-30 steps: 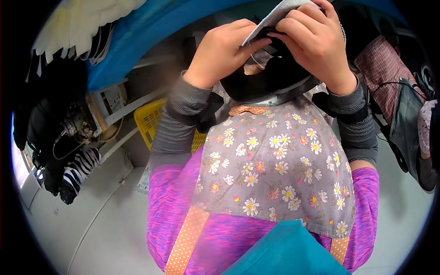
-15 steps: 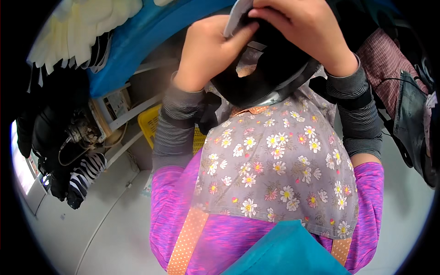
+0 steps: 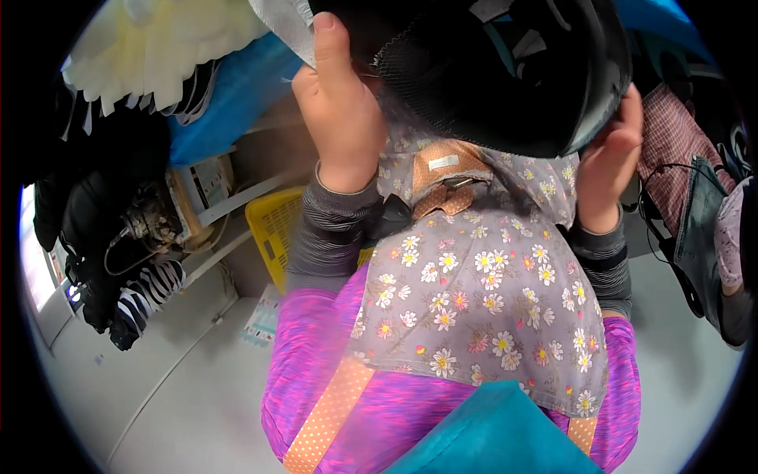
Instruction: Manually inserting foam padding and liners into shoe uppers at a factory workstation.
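Observation:
A black, cap-like piece (image 3: 489, 87) with a glossy curved rim and zigzag stitching along one edge is held up in front of my chest. My left hand (image 3: 343, 118) is closed at its left side, thumb up, against a light grey strip (image 3: 286, 28) that meets the black edge. The fingers of my right hand (image 3: 612, 162) curl round the glossy rim on the right, partly hidden behind it. A grey flowered apron (image 3: 474, 292) covers my front below the piece.
Pale yellow pieces (image 3: 158, 55) lie piled at the upper left on blue material (image 3: 229, 103). Below stand a motor-like machine part (image 3: 154, 217) and a yellow basket (image 3: 268, 233). Checked cloth (image 3: 675, 134) and a denim piece (image 3: 695, 213) hang at the right.
The black piece has swung up and to the right, showing more of its inside. My hands have moved apart, the right one down to the glossy rim. The grey strip has moved left.

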`<state>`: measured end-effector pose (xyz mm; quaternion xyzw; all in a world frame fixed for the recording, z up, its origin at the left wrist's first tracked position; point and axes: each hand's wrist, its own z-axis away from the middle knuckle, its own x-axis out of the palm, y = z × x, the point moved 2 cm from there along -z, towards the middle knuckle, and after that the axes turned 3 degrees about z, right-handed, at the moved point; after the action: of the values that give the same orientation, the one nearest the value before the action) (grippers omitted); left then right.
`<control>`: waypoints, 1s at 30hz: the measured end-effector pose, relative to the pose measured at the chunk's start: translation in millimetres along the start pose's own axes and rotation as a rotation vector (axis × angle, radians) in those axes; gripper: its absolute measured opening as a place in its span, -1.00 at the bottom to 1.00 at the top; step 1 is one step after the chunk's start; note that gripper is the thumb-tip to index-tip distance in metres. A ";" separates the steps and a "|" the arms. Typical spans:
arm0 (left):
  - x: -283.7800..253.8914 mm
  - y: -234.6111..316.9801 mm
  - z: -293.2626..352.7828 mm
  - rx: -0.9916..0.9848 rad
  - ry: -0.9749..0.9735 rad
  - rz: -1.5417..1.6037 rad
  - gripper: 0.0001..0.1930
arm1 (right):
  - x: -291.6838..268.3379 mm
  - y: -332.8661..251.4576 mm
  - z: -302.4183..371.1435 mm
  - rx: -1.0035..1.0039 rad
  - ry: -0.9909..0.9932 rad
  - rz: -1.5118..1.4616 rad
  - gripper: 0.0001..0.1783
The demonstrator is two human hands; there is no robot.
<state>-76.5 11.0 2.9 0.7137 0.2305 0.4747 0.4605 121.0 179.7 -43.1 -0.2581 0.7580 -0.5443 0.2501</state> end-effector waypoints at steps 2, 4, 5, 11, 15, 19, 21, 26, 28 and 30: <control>-22.4 -7.0 4.0 0.231 0.019 -0.411 -0.66 | 21.1 4.0 4.1 -0.105 -0.017 -0.113 0.08; -20.9 -7.8 6.2 0.457 0.040 -0.815 -0.71 | 33.9 7.4 -1.7 -0.202 0.011 -0.292 0.03; -8.8 -6.7 9.4 0.228 0.195 -0.476 -0.63 | 35.2 5.8 -0.9 -0.206 0.015 -0.292 0.03; -16.7 -18.7 42.9 0.038 0.220 -0.043 -0.49 | 32.3 -0.8 -16.2 -0.056 0.037 -0.071 -0.23; -36.3 -18.3 47.6 -0.086 -0.116 0.062 -0.68 | 28.0 -6.6 -38.5 -0.185 0.001 -0.001 -0.23; -38.0 -27.9 52.6 -0.285 0.041 0.024 -0.70 | 53.4 -48.6 -44.0 -0.238 0.075 -0.008 -0.36; -29.6 -29.3 43.7 -0.296 0.083 0.137 -0.66 | 63.6 -41.8 -33.8 -0.482 0.007 0.221 -0.25; -33.5 -29.0 32.7 -0.158 0.080 -0.008 -0.61 | 76.3 -36.8 -23.8 -0.497 0.012 0.189 -0.27; -27.7 -28.3 27.5 -0.309 0.146 0.444 -0.59 | 74.5 -34.6 -25.6 -0.475 0.005 0.171 -0.30; -20.6 -21.3 26.2 -0.323 0.130 0.511 -0.59 | 67.4 -10.7 -25.9 -0.318 0.005 0.058 -0.35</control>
<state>-59.9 -6.2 -28.7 0.6344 -0.0058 0.6502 0.4180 55.2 150.1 -32.2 -0.2710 0.8423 -0.4106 0.2200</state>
